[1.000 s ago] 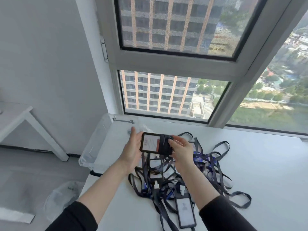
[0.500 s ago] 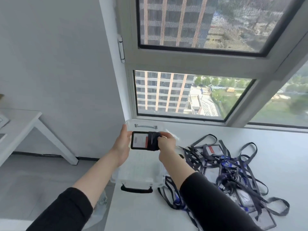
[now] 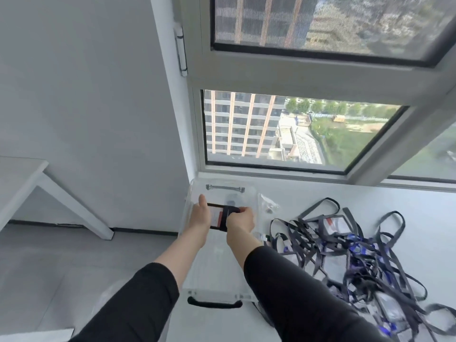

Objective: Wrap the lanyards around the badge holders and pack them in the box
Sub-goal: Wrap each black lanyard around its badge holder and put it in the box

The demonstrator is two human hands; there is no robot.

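A badge holder (image 3: 218,216) with a dark lanyard wound around its right half is held between both hands over the open clear plastic box (image 3: 217,290). My left hand (image 3: 200,218) holds its left edge, thumb up. My right hand (image 3: 242,221) grips the wrapped end. A dark item lies at the box's far end, blurred through the plastic. To the right on the white table, a tangled pile of dark lanyards and badge holders (image 3: 350,253) spreads out.
The box has a black handle (image 3: 214,304) at its near end and a grey one (image 3: 225,187) at the far end. A small clear bag (image 3: 268,206) lies beside the box. The window sill runs behind; the table's left edge drops to the floor.
Both hands carried the wrapped badge holder left from above the pile and lowered it over the box. My view swung left, so the pile now lies to the right.
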